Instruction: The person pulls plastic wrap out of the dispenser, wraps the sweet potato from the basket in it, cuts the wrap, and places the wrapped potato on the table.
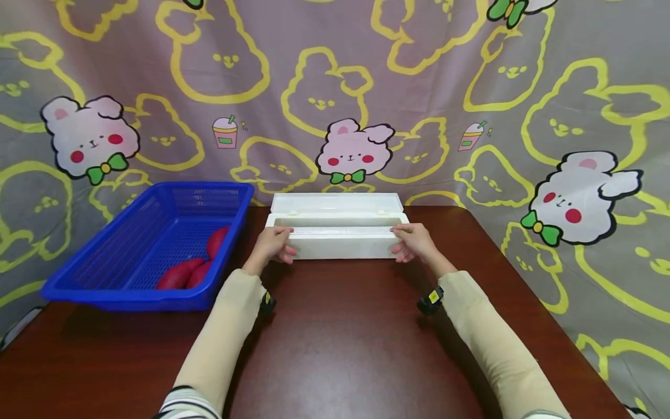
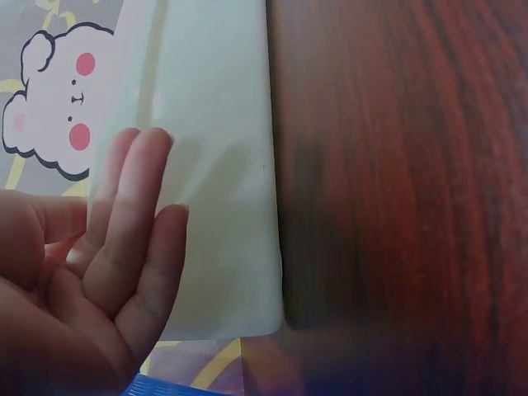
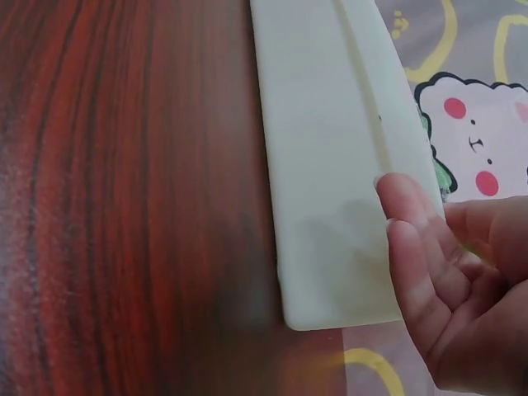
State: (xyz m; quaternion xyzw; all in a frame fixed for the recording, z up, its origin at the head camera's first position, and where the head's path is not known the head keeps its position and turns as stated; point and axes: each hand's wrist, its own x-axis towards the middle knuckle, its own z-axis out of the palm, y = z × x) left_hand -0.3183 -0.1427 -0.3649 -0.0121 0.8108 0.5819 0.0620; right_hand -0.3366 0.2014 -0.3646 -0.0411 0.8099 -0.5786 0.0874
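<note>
A long white box (image 1: pixel 342 247) stands on the table, its lid (image 1: pixel 337 203) raised at the back. My left hand (image 1: pixel 274 243) is at the box's left end and pinches the top edge of the front wall between thumb and index finger. At the right end, my right hand (image 1: pixel 414 242) pinches the same edge in the same way. In the left wrist view, other fingers (image 2: pixel 136 219) lie loosely bent along the box's pale front face. The right wrist view shows two fingers (image 3: pixel 412 256) in front of that face, with the thumb side partly hidden behind the edge.
A blue plastic basket (image 1: pixel 131 295) stands to the left, with smooth, red, elongated things (image 1: pixel 180 273) in its near right corner. The brown wooden table (image 1: pixel 340 349) ends at a patterned curtain (image 1: pixel 445 58) behind the box.
</note>
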